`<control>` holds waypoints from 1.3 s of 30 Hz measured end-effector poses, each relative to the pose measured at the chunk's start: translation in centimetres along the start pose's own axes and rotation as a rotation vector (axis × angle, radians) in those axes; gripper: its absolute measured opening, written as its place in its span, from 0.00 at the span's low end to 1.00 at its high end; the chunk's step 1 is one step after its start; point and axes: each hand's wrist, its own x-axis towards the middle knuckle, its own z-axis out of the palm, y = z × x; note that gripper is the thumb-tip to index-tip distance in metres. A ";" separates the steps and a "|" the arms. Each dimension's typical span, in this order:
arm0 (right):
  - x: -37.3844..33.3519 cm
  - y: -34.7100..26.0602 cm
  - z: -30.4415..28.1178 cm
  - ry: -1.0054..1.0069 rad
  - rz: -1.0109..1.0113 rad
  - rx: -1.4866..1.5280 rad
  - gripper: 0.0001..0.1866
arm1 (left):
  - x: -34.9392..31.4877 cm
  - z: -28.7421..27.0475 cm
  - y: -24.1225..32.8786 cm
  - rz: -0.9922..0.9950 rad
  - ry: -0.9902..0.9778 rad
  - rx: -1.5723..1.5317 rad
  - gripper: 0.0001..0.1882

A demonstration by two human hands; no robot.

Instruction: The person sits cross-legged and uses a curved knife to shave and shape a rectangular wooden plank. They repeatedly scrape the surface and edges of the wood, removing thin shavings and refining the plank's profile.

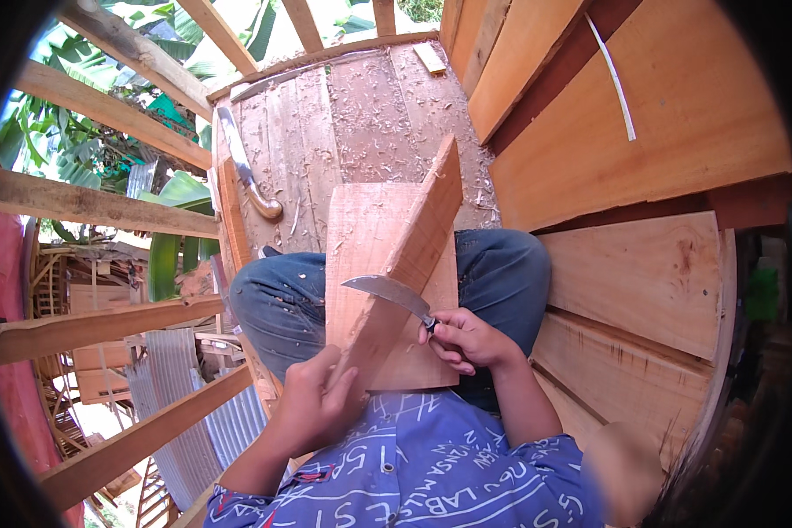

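My right hand (pixel 466 341) is closed round the dark handle of a curved knife (pixel 387 290). The blade points left and lies across the near part of a narrow wooden board (pixel 427 224), at its edge. That board is tilted up on its side and slants away to the upper right. Its near end is gripped by my left hand (pixel 319 396), with the thumb on the board's face. Beneath it a wider, flat wooden board (pixel 361 233) rests across my lap, with a few shavings on it.
A large knife (pixel 242 163) with a wooden handle lies on the plank floor (pixel 299 106) at the far left. Shavings and a small wood block (pixel 429 59) lie farther off. A slatted railing (pixel 106 209) runs along the left, a plank wall (pixel 634 132) along the right.
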 end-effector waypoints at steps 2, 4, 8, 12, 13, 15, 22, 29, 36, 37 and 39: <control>0.0 0.1 -1.1 0.004 -0.058 0.005 0.14 | -0.1 0.0 0.0 -0.004 -0.005 0.000 0.08; 0.0 0.0 -1.5 0.013 -0.084 0.010 0.14 | -0.1 0.1 0.2 -0.001 0.004 -0.010 0.09; 0.0 0.1 -1.4 0.044 -0.091 0.022 0.13 | -0.1 0.1 0.4 0.003 0.025 -0.028 0.12; 0.2 0.6 -1.1 0.149 -0.113 -0.095 0.12 | 0.1 0.3 -0.1 0.059 0.049 -0.040 0.12; 0.3 0.7 -0.9 0.193 -0.116 -0.149 0.12 | 0.1 0.2 -0.1 0.042 0.041 -0.036 0.12; 0.8 0.8 -0.1 0.315 -0.256 -0.214 0.11 | 0.1 0.1 0.0 0.010 0.025 -0.027 0.12; -1.2 -1.3 -1.2 0.121 -0.089 -0.116 0.09 | 0.1 0.2 -0.3 0.023 0.026 -0.043 0.12; 0.0 0.0 -1.2 0.187 -0.209 0.150 0.16 | 0.0 0.0 0.7 0.001 0.011 -0.015 0.12; -1.6 -0.3 -2.3 0.039 -0.188 0.128 0.17 | 0.0 0.1 0.8 -0.002 0.014 0.026 0.08; -1.5 -0.2 -1.7 -0.003 -0.123 0.078 0.17 | 0.1 0.1 1.0 -0.002 0.004 0.014 0.09; -0.7 0.0 -0.6 -0.054 -0.008 0.008 0.17 | 0.2 0.2 1.3 -0.006 -0.008 -0.011 0.12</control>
